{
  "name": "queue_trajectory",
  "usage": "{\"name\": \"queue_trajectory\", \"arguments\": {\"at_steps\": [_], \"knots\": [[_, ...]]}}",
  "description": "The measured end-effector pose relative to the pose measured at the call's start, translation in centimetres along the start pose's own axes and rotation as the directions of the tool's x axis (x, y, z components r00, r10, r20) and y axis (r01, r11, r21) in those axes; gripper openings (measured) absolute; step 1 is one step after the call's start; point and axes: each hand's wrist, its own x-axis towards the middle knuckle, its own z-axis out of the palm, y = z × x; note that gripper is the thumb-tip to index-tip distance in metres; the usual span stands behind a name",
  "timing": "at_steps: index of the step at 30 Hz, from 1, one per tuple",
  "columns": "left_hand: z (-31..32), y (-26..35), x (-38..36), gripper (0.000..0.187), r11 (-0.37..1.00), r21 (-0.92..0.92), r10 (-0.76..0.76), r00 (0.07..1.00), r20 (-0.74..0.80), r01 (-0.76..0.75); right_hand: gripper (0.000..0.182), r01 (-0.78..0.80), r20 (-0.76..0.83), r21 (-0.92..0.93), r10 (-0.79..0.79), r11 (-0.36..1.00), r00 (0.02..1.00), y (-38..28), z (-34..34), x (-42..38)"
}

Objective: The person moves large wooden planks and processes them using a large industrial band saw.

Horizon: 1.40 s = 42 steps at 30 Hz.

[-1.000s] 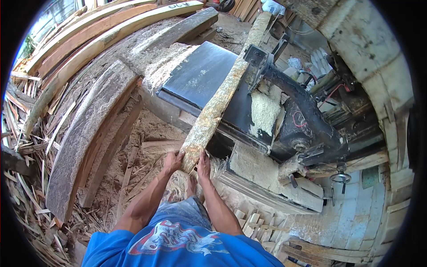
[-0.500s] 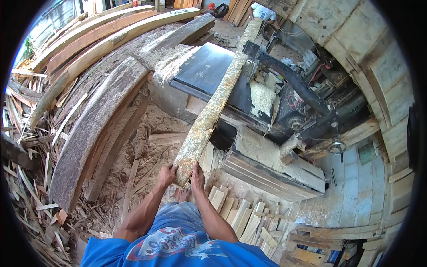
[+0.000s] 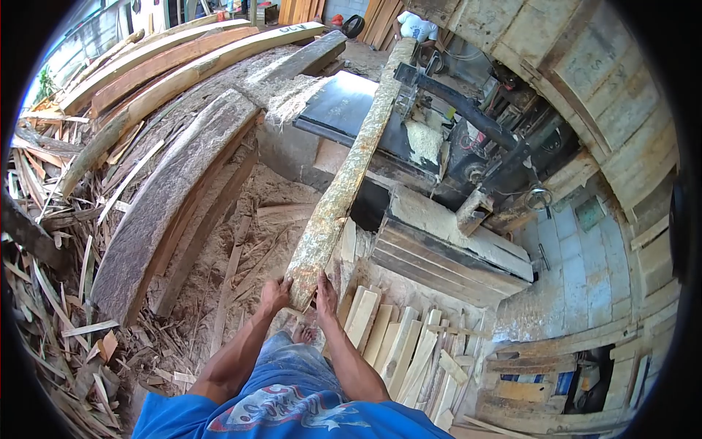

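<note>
Left hand [image 3: 275, 296]: grips long, mottled wooden plank [image 3: 342, 194], underside hidden
Right hand [image 3: 327, 298]: grips opposite edge
Distant person [image 3: 417, 28]: partly hidden

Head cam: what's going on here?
A person in a blue shirt has the near end of a long, rough-faced plank between both hands, left hand on one edge and right hand on the other. The plank runs away across a dark machine table, past a metal arm. Another person is near its far end. Pale sawdust lies on the table, and cut wood strips lie on the floor.
</note>
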Motion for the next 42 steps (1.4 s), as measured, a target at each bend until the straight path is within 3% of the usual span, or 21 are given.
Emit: {"name": "queue_trajectory", "arguments": {"at_steps": [3,6,10,11,14,18,22,24,28,32,34,36,42], "knots": [[-0.5,-3.0,-3.4,0.035,1.000,-0.026,0.015,0.999,-0.030,-0.016,0.069,-0.059,-0.006,0.142,0.060,0.988,0.998,3.0,0.8,-3.3],[-1.8,-5.1,-7.3,0.035,0.998,0.013,-0.057,0.998,-0.020,0.057,0.069,-0.029,-0.019,0.105,0.031,0.994,0.999,6.0,1.6,-6.8],[-3.2,-8.4,-12.2,0.035,0.999,-0.012,-0.031,1.000,0.001,0.031,0.067,-0.140,-0.018,0.181,0.146,0.973,0.989,7.6,2.7,-12.7],[-3.3,-9.6,-13.3,0.036,0.998,-0.058,-0.019,1.000,-0.006,0.019,0.067,-0.059,-0.012,0.071,0.060,0.996,0.998,8.2,2.8,-14.1],[-3.7,-12.4,-16.3,0.036,0.993,-0.114,0.020,1.000,-0.011,-0.021,0.067,0.029,-0.036,0.022,-0.028,0.999,0.999,12.8,3.0,-15.6],[-5.5,-12.9,-21.2,0.032,0.993,-0.114,0.026,0.999,0.045,-0.021,0.068,-0.052,-0.054,0.108,0.058,0.993,0.997,14.2,3.6,-20.4],[-5.6,-17.1,-24.4,0.033,0.990,-0.137,0.025,0.997,0.067,-0.016,0.066,-0.041,-0.060,0.065,0.045,0.997,0.997,16.3,4.2,-24.9],[-5.8,-18.4,-26.7,0.033,0.992,-0.117,0.041,0.999,0.028,-0.038,0.072,-0.097,0.037,0.189,0.091,0.977,0.995,18.8,3.9,-26.2],[-7.8,-19.0,-32.3,0.035,0.991,-0.130,0.011,1.000,0.028,-0.008,0.069,-0.113,-0.063,0.127,0.121,0.985,0.991,20.3,5.0,-31.5],[-9.3,-22.0,-36.5,0.034,0.996,-0.083,-0.014,0.999,0.053,0.019,0.071,-0.070,-0.048,0.068,0.073,0.995,0.996,23.4,6.1,-35.6],[-9.2,-25.0,-37.5,0.033,0.996,-0.095,0.003,0.999,0.042,0.001,0.069,-0.015,-0.027,0.071,0.017,0.997,0.999,23.9,6.9,-38.3],[-9.1,-28.2,-39.2,0.032,0.994,-0.106,0.012,0.999,0.032,-0.008,0.071,-0.113,-0.047,0.066,0.116,0.991,0.992,23.9,7.7,-42.0],[-9.5,-34.5,-45.9,0.036,0.968,-0.252,0.022,0.999,0.046,-0.009,0.075,-0.150,-0.061,0.101,0.157,0.983,0.986,28.8,8.5,-49.6]]}}
